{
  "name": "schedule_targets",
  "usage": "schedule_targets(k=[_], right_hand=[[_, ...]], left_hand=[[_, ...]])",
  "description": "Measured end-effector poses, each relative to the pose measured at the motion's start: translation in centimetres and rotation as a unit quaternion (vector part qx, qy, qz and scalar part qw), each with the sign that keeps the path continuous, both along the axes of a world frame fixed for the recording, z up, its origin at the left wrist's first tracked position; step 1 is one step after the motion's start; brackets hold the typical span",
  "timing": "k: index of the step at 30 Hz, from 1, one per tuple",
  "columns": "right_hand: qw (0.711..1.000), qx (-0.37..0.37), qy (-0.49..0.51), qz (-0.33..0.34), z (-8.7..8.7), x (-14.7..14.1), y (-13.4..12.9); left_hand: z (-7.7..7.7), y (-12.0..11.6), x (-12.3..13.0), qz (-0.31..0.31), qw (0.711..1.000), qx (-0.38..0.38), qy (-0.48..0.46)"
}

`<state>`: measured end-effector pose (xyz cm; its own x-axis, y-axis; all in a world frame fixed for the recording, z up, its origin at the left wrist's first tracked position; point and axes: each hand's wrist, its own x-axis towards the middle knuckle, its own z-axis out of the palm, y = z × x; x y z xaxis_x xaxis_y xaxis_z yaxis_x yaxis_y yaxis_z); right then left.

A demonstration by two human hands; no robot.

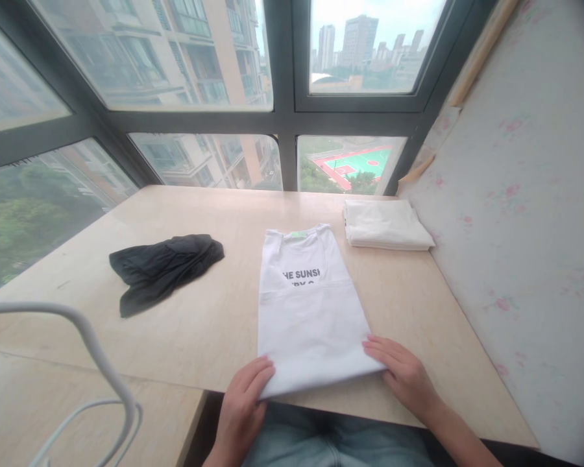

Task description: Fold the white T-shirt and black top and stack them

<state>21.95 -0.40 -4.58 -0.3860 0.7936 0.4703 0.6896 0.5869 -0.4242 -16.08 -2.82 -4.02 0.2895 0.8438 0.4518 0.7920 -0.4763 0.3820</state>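
Your left hand (pixel 246 392) holds the near left corner of a white T-shirt (pixel 311 331), your right hand (pixel 403 370) the near right one, fingers on top. Shirt lies folded on the table (pixel 224 344), neckline away from you, dark lettering partly covered by the fold. Crumpled black cloth (pixel 168 269) left, folded white cloth (pixel 387 224) far right near the flowered wall (pixel 535 259). Grey cable (pixel 24 307) at your left, windows (pixel 365 48) ahead.
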Motion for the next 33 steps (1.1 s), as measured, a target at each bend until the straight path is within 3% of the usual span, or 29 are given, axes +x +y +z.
schedule_targets(k=[4, 10, 12, 14, 17, 20, 23, 27, 33], right_hand=[[0.997, -0.072, 0.023, 0.02, 2.4, 0.6, -0.3], [0.982, -0.116, 0.143, 0.052, 10.1, 1.7, -1.6], [0.976, -0.103, 0.188, 0.047, 12.1, 1.4, -0.9], [0.969, -0.093, 0.23, 0.01, 13.0, 0.7, 0.7], [0.938, -0.117, 0.308, -0.112, 11.8, -0.7, 4.9], [0.883, -0.179, 0.374, -0.22, 8.2, -1.8, 9.8], [0.859, -0.236, 0.368, -0.267, 4.1, -2.1, 13.4], [0.864, -0.279, 0.338, -0.249, 0.8, -1.6, 14.8], [0.861, -0.242, 0.357, -0.27, 0.3, -1.4, 14.2]], left_hand=[[1.8, 0.1, -0.9, -0.005, 0.997, -0.034, -0.063], [9.0, -0.9, -1.0, 0.061, 0.957, -0.171, -0.228], [11.2, -0.2, -0.3, 0.085, 0.934, -0.182, -0.297], [12.4, 2.0, 0.7, 0.113, 0.91, -0.171, -0.36], [11.7, 7.9, 2.7, 0.135, 0.881, -0.18, -0.416], [8.8, 14.8, 4.5, 0.126, 0.89, -0.224, -0.376], [5.2, 19.0, 5.5, 0.162, 0.91, -0.244, -0.294], [2.5, 19.6, 5.5, 0.182, 0.918, -0.252, -0.247], [2.7, 19.1, 5.6, 0.157, 0.93, -0.246, -0.223]])
